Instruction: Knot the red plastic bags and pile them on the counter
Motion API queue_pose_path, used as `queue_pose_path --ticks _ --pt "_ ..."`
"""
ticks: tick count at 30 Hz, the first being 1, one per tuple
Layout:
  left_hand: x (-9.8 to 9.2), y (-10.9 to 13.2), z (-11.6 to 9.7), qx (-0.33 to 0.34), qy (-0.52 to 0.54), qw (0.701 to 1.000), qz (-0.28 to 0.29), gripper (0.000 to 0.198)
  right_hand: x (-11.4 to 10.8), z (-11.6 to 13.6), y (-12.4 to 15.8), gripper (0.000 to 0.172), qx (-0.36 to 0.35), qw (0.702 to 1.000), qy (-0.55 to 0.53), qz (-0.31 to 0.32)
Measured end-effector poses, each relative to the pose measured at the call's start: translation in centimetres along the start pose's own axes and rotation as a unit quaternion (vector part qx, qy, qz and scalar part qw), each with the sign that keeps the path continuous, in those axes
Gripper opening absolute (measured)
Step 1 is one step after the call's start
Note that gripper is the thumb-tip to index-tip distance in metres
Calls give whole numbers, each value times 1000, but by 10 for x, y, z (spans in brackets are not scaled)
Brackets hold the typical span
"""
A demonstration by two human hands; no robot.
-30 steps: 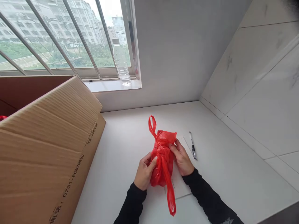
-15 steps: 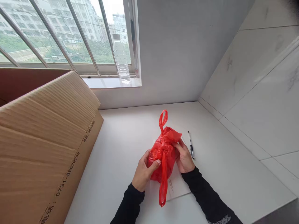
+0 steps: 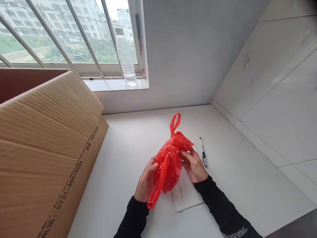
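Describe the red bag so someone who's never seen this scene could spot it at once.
Find the white table right of the big cardboard box. There, the left hand and right hand hold the bag between them, hiding part of some paper. Crumpled bright red plastic with two looped handles sets it apart from the pale paper and slim pen.

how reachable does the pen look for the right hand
Likely yes: the pen lies close beside the right hand, with nothing seen covering it, though that hand holds the red bag and would probably have to let go first.
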State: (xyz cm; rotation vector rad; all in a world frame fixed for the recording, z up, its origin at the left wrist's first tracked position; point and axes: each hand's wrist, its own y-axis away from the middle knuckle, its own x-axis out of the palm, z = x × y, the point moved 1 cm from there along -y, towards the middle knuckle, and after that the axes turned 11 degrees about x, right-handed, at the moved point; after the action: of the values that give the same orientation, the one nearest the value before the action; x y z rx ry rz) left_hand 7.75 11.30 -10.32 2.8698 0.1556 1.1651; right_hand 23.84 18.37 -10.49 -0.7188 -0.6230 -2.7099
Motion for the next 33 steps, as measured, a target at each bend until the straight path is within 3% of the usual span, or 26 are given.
queue_pose_path --ticks 5,16,21,25,33 --pt "-9 -3 -2 44 -40 998 17 69 -2 0 -1 36 10 1000 -24 -12" --pt "-6 0 4 36 -32 997 -57 40 1 0 1 28 35 999 -10 17" --pt "2 5 -2 33 44 998 -7 49 -1 0 0 29 19 999 -35 -9" --pt "3 4 -2 45 -14 999 9 67 -2 2 1 34 15 999 -46 -15" --pt "-1 2 2 45 -67 996 -28 47 4 4 5 31 23 999 -30 3"
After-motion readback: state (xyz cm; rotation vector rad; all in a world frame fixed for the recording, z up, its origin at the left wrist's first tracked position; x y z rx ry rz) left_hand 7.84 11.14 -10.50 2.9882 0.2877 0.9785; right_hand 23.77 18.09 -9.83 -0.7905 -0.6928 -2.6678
